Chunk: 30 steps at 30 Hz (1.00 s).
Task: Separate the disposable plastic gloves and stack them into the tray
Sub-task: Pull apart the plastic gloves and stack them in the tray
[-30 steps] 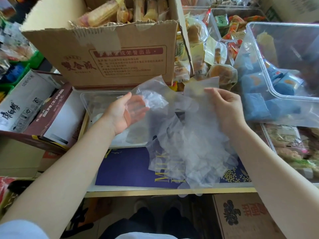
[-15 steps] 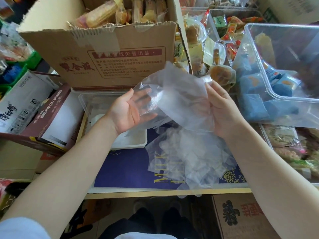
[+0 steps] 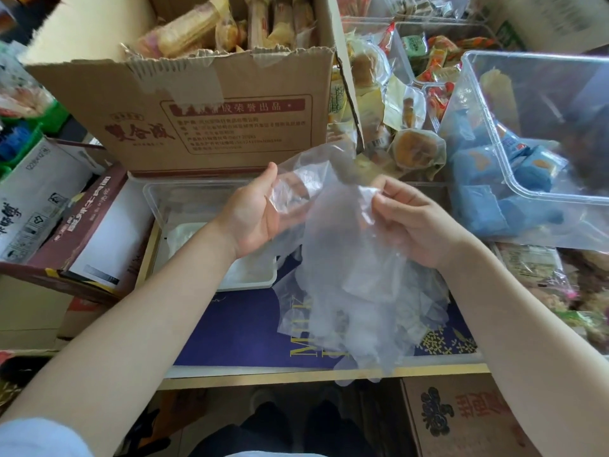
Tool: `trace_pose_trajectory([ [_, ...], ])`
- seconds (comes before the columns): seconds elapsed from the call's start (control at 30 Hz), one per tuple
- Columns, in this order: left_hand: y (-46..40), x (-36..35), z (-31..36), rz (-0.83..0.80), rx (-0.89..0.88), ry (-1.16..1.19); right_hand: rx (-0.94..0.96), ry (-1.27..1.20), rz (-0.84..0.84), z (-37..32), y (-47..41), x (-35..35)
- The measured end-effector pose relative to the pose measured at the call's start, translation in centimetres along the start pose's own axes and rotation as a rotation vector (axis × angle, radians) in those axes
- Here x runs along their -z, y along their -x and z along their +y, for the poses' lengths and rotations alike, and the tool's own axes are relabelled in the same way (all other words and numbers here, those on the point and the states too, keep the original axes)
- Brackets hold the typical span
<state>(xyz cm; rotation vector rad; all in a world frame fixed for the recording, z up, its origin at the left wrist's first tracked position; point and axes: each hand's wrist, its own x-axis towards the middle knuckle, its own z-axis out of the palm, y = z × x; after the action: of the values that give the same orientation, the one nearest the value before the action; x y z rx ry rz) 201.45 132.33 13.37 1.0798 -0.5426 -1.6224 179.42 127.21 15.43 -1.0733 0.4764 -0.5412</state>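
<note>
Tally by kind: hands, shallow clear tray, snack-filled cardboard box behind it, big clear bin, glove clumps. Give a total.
Hands: 2 (left hand, right hand)
Shallow clear tray: 1
Cardboard box: 1
Big clear bin: 1
Glove clump: 1, single gloves uncountable
Total: 6

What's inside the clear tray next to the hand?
Inside the clear tray lies something pale and white, likely gloves already stacked, though too blurry to be sure. The left hand and its forearm cover the tray's right part, so that part stays hidden.

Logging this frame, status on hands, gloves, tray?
Left hand and right hand both pinch one glove held up. Glove pile beneath on the blue mat. Tray behind left hand, unobstructed.
</note>
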Motion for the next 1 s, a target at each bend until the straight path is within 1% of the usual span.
trace_pose_trajectory([
  [0.07, 0.1, -0.3, -0.3, 0.003, 0.031, -0.02, -0.054, 0.02, -0.154, 0.0, 0.2, -0.1],
  [0.13, 0.0, -0.6, -0.7, 0.013, 0.057, -0.047, -0.066, -0.005, -0.194, 0.1, 0.0, -0.3],
  [0.17, -0.1, -0.5, -0.9, 0.019, 0.072, -0.056, -0.052, -0.032, -0.179, 0.2, -0.2, -0.5],
  [0.2, 0.0, -0.9, -1.1, 0.003, 0.093, -0.057, -0.028, -0.044, -0.123, 0.3, -0.4, -0.7],
  [0.27, 0.2, -1.0, -1.6, -0.014, 0.144, -0.015, 0.022, 0.018, 0.095, 0.9, -0.9, -0.8],
  [0.3, 0.2, -1.0, -1.8, -0.017, 0.146, -0.02, 0.051, 0.125, 0.224, 1.2, -1.1, -0.6],
  [0.37, 0.6, -0.9, -2.0, -0.002, 0.125, -0.134, 0.09, 0.355, 0.418, 1.8, -1.3, -0.6],
  [0.43, 1.2, -0.9, -2.0, 0.03, 0.119, -0.215, 0.088, 0.473, 0.507, 2.2, -1.4, -0.8],
  [0.5, 1.7, -0.9, -1.9, 0.017, 0.102, -0.196, 0.086, 0.555, 0.562, 2.3, -1.3, -1.2],
  [0.57, 1.9, -1.0, -1.8, 0.027, 0.082, -0.186, 0.09, 0.616, 0.61, 2.6, -1.4, -1.0],
  [0.67, 2.3, -1.2, -1.7, -0.013, 0.069, -0.283, 0.083, 0.669, 0.672, 3.1, -1.7, -0.4],
  [0.73, 2.7, -1.5, -1.6, -0.042, 0.004, -0.408, 0.073, 0.699, 0.684, 3.2, -1.8, -0.4],
  [0.8, 2.8, -1.6, -1.7, -0.052, -0.114, -0.58, 0.075, 0.7, 0.669, 3.2, -1.7, -0.5],
  [0.87, 2.7, -1.3, -1.8, -0.043, -0.158, -0.654, 0.081, 0.646, 0.636, 3.5, -1.7, -0.3],
  [0.93, 2.7, -0.9, -1.4, -0.084, -0.13, -0.591, 0.038, 0.478, 0.519, 3.7, -1.3, 0.4],
  [1.0, 2.9, -0.6, -0.7, -0.16, -0.126, -0.606, -0.055, 0.294, 0.314, 3.9, -0.9, 1.3],
])
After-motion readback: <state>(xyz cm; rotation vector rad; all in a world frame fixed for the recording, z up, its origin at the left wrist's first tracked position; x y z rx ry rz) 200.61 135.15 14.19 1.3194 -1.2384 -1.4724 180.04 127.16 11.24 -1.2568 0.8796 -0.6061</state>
